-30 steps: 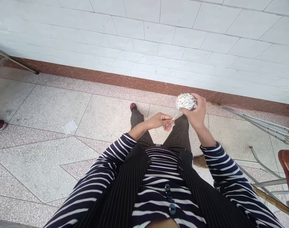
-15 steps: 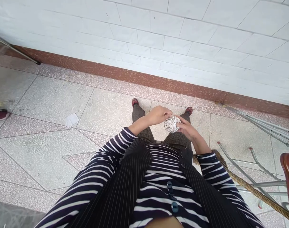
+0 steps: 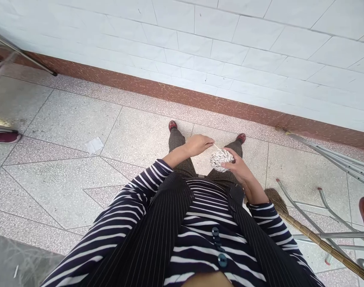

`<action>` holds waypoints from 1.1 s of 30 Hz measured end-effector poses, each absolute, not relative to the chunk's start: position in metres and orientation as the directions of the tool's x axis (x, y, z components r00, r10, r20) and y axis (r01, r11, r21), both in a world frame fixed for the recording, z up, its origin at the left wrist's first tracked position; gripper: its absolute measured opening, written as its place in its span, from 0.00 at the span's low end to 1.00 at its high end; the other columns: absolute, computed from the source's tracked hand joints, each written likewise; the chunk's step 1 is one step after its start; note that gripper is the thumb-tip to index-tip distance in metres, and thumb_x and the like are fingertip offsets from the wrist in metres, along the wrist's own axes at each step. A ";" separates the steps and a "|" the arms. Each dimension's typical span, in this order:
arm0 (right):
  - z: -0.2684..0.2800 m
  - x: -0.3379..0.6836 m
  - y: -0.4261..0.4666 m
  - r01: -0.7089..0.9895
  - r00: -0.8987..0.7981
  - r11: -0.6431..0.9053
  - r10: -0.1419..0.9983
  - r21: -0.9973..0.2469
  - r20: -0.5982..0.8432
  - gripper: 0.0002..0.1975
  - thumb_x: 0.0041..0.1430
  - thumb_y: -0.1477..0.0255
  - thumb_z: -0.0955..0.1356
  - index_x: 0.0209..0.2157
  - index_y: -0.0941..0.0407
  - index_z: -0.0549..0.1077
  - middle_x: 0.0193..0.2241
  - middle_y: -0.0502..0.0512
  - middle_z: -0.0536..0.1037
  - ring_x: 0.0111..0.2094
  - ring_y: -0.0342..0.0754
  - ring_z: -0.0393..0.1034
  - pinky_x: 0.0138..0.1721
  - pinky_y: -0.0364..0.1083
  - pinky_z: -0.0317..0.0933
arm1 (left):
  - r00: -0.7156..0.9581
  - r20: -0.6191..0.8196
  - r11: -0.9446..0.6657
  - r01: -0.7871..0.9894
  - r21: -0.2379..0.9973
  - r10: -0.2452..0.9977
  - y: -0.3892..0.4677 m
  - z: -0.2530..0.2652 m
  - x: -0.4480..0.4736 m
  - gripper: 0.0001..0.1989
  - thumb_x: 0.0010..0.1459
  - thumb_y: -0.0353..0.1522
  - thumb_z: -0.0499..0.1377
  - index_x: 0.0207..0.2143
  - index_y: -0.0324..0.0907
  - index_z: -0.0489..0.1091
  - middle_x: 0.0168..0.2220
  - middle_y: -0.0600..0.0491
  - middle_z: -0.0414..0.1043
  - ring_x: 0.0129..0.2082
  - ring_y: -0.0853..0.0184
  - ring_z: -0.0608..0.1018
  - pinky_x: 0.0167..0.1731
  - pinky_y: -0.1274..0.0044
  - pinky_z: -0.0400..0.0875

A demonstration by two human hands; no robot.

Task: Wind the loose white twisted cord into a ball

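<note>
A ball of white cord (image 3: 220, 160) is held in front of my lap, its strands wound over one another. My right hand (image 3: 239, 169) grips it from the right side, thumb in front and fingers behind. To the left of the ball, my left hand (image 3: 199, 145) pinches a short taut strand of the cord (image 3: 217, 146) that runs down to the ball. The fingertips of the left hand are apart from the ball itself.
A straw broom (image 3: 319, 240) leans at the lower right, beside a metal-legged chair (image 3: 322, 231). Folded metal legs (image 3: 328, 153) rest near the tiled wall (image 3: 224, 48). White paper (image 3: 94, 145) lies on the floor. Another person's shoe (image 3: 5, 137) shows at left.
My left hand has drawn away from the ball, and a strand now stretches between them. The ball has turned and shifted slightly down and right in my right hand.
</note>
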State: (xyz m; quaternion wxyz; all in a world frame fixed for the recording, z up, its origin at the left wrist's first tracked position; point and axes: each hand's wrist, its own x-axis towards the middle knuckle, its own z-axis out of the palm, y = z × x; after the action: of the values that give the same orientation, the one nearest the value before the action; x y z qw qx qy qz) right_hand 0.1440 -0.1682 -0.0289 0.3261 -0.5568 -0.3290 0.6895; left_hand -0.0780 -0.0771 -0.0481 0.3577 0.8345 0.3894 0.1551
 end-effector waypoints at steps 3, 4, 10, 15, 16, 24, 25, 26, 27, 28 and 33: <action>-0.008 0.152 -0.174 -0.115 -0.248 -0.548 0.823 -0.828 -0.511 0.41 0.29 0.68 0.83 0.51 0.50 0.75 0.46 0.51 0.78 0.47 0.51 0.73 0.52 0.48 0.67 | 0.567 -0.064 -0.344 0.582 0.737 0.821 -0.071 -0.065 -0.082 0.12 0.67 0.34 0.56 0.37 0.42 0.79 0.34 0.50 0.80 0.34 0.64 0.77 0.36 0.77 0.63; 0.000 0.155 -0.176 -0.126 -0.280 -0.540 0.824 -0.832 -0.492 0.42 0.28 0.68 0.84 0.52 0.50 0.76 0.47 0.52 0.78 0.48 0.53 0.73 0.53 0.49 0.67 | 0.546 -0.083 -0.307 0.583 0.752 0.834 -0.069 -0.070 -0.083 0.12 0.67 0.35 0.56 0.37 0.42 0.79 0.34 0.50 0.80 0.33 0.64 0.77 0.35 0.78 0.62; 0.048 0.177 -0.185 -0.190 -0.293 -0.394 0.897 -0.899 -0.330 0.45 0.30 0.65 0.84 0.55 0.45 0.75 0.52 0.54 0.77 0.53 0.59 0.73 0.54 0.55 0.70 | 0.485 -0.135 -0.154 0.509 0.847 0.864 -0.064 -0.091 -0.084 0.11 0.64 0.36 0.59 0.38 0.40 0.80 0.32 0.53 0.80 0.32 0.67 0.77 0.36 0.79 0.65; 0.072 0.177 -0.182 -0.266 -0.220 -0.293 0.946 -0.919 -0.238 0.48 0.34 0.60 0.82 0.61 0.43 0.71 0.59 0.57 0.73 0.62 0.67 0.66 0.58 0.62 0.69 | 0.458 -0.135 -0.073 0.409 0.910 0.879 -0.063 -0.095 -0.077 0.13 0.64 0.35 0.58 0.44 0.39 0.80 0.39 0.50 0.82 0.39 0.66 0.79 0.43 0.78 0.70; 0.074 0.175 -0.181 -0.291 -0.204 -0.287 0.951 -0.913 -0.233 0.48 0.35 0.58 0.82 0.62 0.44 0.70 0.59 0.58 0.73 0.63 0.67 0.65 0.58 0.63 0.69 | 0.465 -0.142 -0.058 0.389 0.919 0.874 -0.063 -0.095 -0.076 0.13 0.64 0.35 0.58 0.45 0.39 0.79 0.39 0.50 0.82 0.39 0.67 0.79 0.43 0.77 0.70; 0.096 0.184 -0.165 -0.297 0.021 -0.140 0.988 -0.945 -0.152 0.39 0.45 0.56 0.75 0.61 0.42 0.70 0.56 0.60 0.76 0.64 0.68 0.65 0.52 0.69 0.72 | 0.532 -0.219 0.124 0.209 0.970 0.818 -0.065 -0.091 -0.077 0.12 0.63 0.35 0.57 0.33 0.36 0.75 0.29 0.52 0.75 0.30 0.72 0.75 0.31 0.82 0.69; 0.099 0.187 -0.163 -0.308 0.044 -0.118 0.989 -0.944 -0.138 0.37 0.45 0.57 0.75 0.60 0.42 0.71 0.56 0.59 0.76 0.64 0.68 0.64 0.51 0.68 0.72 | 0.536 -0.213 0.124 0.197 0.973 0.817 -0.065 -0.089 -0.078 0.12 0.63 0.35 0.57 0.32 0.37 0.75 0.29 0.52 0.75 0.30 0.72 0.75 0.31 0.82 0.69; 0.101 0.189 -0.161 -0.319 0.064 -0.097 0.990 -0.943 -0.124 0.36 0.45 0.59 0.75 0.59 0.43 0.72 0.57 0.59 0.75 0.64 0.67 0.64 0.50 0.67 0.73 | 0.547 -0.201 0.114 0.189 0.975 0.813 -0.064 -0.087 -0.079 0.12 0.62 0.35 0.57 0.31 0.37 0.75 0.29 0.52 0.75 0.30 0.72 0.75 0.32 0.81 0.69; 0.103 0.191 -0.160 -0.330 0.082 -0.076 0.991 -0.941 -0.109 0.35 0.46 0.59 0.75 0.58 0.44 0.73 0.58 0.59 0.75 0.64 0.67 0.64 0.49 0.65 0.74 | 0.558 -0.186 0.094 0.189 0.977 0.809 -0.063 -0.085 -0.080 0.12 0.61 0.34 0.57 0.30 0.37 0.75 0.29 0.53 0.74 0.30 0.72 0.75 0.33 0.81 0.69; 0.103 0.193 -0.160 -0.340 0.096 -0.059 0.991 -0.939 -0.097 0.34 0.46 0.58 0.74 0.57 0.44 0.73 0.59 0.59 0.74 0.64 0.67 0.64 0.46 0.63 0.75 | 0.564 -0.176 0.073 0.200 0.977 0.807 -0.062 -0.084 -0.081 0.11 0.60 0.33 0.57 0.30 0.37 0.75 0.28 0.53 0.74 0.29 0.72 0.74 0.33 0.81 0.68; 0.098 0.204 -0.163 -0.400 0.151 -0.025 0.984 -0.916 -0.093 0.35 0.46 0.58 0.75 0.58 0.44 0.73 0.60 0.58 0.73 0.64 0.65 0.64 0.38 0.55 0.77 | 0.537 -0.148 -0.076 0.372 0.925 0.831 -0.055 -0.092 -0.085 0.13 0.56 0.27 0.54 0.34 0.39 0.79 0.30 0.54 0.77 0.30 0.69 0.76 0.35 0.79 0.70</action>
State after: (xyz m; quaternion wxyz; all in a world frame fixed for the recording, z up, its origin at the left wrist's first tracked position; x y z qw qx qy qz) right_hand 0.2038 -0.1628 0.0981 0.6155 -0.4433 -0.3297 0.5621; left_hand -0.0853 -0.0547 -0.0922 0.5269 0.7005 0.4293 0.2175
